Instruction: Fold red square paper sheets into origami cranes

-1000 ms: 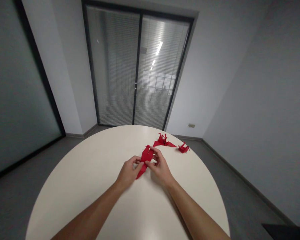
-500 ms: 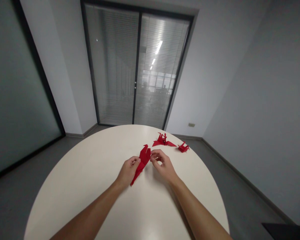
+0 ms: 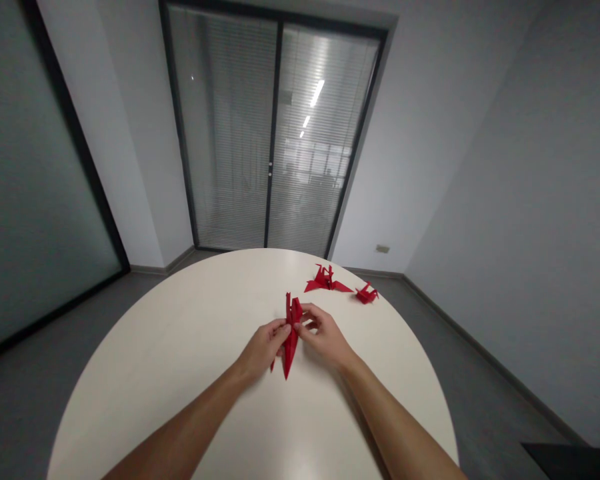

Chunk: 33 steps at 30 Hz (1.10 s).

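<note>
A partly folded red paper piece (image 3: 291, 333), long and pointed, stands nearly upright over the round white table (image 3: 180, 347). My left hand (image 3: 263, 347) pinches it from the left side. On the right, my right hand (image 3: 323, 333) grips its upper part with thumb and fingers. Both hands are closed on the paper. Its lower tip points down toward me.
Two finished red paper cranes lie at the table's far right: a larger one (image 3: 326, 281) and a smaller one (image 3: 367, 293) near the edge. Glass doors with blinds (image 3: 273, 133) stand behind the table. Grey floor surrounds it.
The red paper has turned from lying slanted to standing nearly upright. My hands have drawn closer together around it.
</note>
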Each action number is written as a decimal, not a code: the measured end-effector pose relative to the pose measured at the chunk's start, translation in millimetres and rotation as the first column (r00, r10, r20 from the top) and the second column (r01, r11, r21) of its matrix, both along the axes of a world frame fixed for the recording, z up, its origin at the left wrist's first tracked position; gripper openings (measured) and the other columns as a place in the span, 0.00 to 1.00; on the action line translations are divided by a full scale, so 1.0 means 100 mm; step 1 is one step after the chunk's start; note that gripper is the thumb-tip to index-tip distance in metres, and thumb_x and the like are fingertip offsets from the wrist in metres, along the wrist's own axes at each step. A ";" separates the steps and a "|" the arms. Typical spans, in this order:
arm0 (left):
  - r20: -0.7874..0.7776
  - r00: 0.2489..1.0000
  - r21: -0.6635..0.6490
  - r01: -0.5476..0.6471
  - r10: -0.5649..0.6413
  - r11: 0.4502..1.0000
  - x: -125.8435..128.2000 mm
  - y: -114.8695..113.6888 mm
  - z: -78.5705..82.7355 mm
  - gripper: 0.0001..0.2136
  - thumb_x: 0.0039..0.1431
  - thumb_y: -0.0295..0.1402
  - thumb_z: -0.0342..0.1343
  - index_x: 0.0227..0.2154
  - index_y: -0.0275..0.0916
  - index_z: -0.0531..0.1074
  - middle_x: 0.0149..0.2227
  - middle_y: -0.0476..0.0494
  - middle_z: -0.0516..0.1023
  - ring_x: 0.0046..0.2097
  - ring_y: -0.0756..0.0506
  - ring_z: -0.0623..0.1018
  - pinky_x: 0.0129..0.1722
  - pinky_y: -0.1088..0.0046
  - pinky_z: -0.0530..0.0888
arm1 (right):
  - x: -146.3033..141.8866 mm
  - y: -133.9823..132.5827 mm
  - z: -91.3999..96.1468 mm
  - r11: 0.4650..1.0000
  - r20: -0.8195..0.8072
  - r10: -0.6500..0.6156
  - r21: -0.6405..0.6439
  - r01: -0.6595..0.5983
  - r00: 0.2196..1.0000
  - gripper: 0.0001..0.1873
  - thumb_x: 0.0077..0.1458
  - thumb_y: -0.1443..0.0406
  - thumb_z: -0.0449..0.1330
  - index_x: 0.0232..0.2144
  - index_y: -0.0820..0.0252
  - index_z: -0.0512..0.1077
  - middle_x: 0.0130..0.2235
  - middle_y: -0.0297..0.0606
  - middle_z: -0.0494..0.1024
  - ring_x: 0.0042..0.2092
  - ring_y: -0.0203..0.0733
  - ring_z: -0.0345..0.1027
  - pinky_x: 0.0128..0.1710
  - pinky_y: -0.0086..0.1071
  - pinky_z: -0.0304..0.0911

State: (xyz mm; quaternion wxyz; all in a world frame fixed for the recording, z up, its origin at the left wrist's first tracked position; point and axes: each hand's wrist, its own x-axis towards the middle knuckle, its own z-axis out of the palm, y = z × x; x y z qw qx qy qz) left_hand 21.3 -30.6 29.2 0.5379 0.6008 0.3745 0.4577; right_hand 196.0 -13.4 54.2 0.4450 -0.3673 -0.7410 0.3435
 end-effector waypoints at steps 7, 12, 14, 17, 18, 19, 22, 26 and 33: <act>0.016 1.000 0.102 -0.012 0.010 0.995 0.02 -0.03 0.00 0.27 0.60 0.42 0.59 0.59 0.39 0.63 0.45 0.38 0.80 0.43 0.42 0.78 0.46 0.65 0.73 | -0.08 -0.01 0.01 0.999 -0.037 -0.051 0.003 0.051 0.998 0.16 0.54 0.67 0.60 0.47 0.56 0.70 0.43 0.37 0.78 0.31 0.35 0.68 0.31 0.30 0.64; 0.030 1.000 0.046 -0.004 0.003 0.999 0.02 -0.01 -0.04 0.23 0.63 0.45 0.54 0.54 0.35 0.67 0.33 0.42 0.80 0.34 0.45 0.77 0.37 0.69 0.72 | -0.04 0.00 0.01 1.000 -0.023 -0.022 0.021 0.022 1.000 0.13 0.56 0.65 0.61 0.45 0.56 0.72 0.42 0.37 0.77 0.36 0.39 0.69 0.36 0.32 0.65; 0.020 1.000 0.050 0.004 -0.005 0.999 0.02 0.00 -0.03 0.21 0.63 0.46 0.53 0.50 0.35 0.70 0.32 0.43 0.79 0.33 0.45 0.76 0.34 0.71 0.71 | -0.01 0.01 0.01 1.000 -0.041 0.017 0.014 -0.016 0.999 0.11 0.55 0.64 0.62 0.43 0.57 0.72 0.42 0.37 0.76 0.38 0.40 0.69 0.38 0.33 0.64; -0.019 1.000 0.083 -0.022 0.024 0.996 0.02 0.01 0.00 0.20 0.63 0.48 0.52 0.42 0.34 0.75 0.32 0.44 0.78 0.34 0.45 0.75 0.35 0.71 0.70 | 0.01 0.03 0.00 0.999 -0.042 0.040 -0.018 -0.040 0.998 0.10 0.56 0.63 0.63 0.40 0.58 0.73 0.40 0.36 0.76 0.37 0.39 0.68 0.38 0.32 0.63; -0.031 0.999 0.091 -0.022 0.024 0.996 0.02 0.01 0.01 0.21 0.63 0.50 0.52 0.39 0.34 0.75 0.32 0.44 0.78 0.34 0.45 0.74 0.36 0.71 0.70 | 0.01 0.03 -0.01 0.999 -0.048 0.035 -0.035 -0.037 0.998 0.09 0.57 0.62 0.62 0.40 0.58 0.73 0.38 0.36 0.76 0.36 0.39 0.67 0.37 0.32 0.62; -0.037 0.999 0.094 -0.009 0.013 0.996 0.02 0.00 0.03 0.22 0.63 0.50 0.52 0.38 0.34 0.76 0.32 0.43 0.78 0.34 0.44 0.74 0.36 0.70 0.70 | 0.00 0.03 -0.02 0.998 -0.066 0.028 -0.051 -0.031 0.997 0.10 0.58 0.61 0.62 0.41 0.58 0.72 0.37 0.35 0.76 0.36 0.39 0.67 0.37 0.32 0.61; 0.020 0.999 0.048 0.042 -0.043 0.998 0.03 -0.04 0.08 0.23 0.62 0.51 0.52 0.43 0.35 0.75 0.36 0.41 0.79 0.37 0.44 0.75 0.39 0.69 0.71 | -0.06 0.02 -0.05 0.996 -0.151 0.017 -0.085 -0.031 0.988 0.17 0.58 0.63 0.61 0.50 0.55 0.69 0.36 0.33 0.74 0.33 0.37 0.65 0.34 0.31 0.60; 0.124 0.986 -0.048 0.121 -0.115 0.991 0.03 -0.11 0.11 0.26 0.61 0.50 0.56 0.56 0.41 0.67 0.42 0.41 0.78 0.39 0.44 0.77 0.40 0.69 0.73 | -0.14 -0.02 -0.05 0.998 -0.138 -0.001 -0.062 -0.007 0.990 0.25 0.53 0.68 0.62 0.54 0.53 0.67 0.35 0.32 0.73 0.32 0.36 0.64 0.31 0.30 0.59; -0.118 0.993 0.027 0.003 0.000 1.000 0.02 -0.12 0.07 0.22 0.63 0.49 0.53 0.47 0.35 0.73 0.29 0.46 0.77 0.27 0.46 0.75 0.33 0.69 0.75 | -0.12 -0.03 0.04 0.991 -0.096 -0.126 0.036 0.130 0.987 0.19 0.58 0.60 0.62 0.51 0.55 0.69 0.39 0.37 0.76 0.34 0.39 0.68 0.32 0.31 0.63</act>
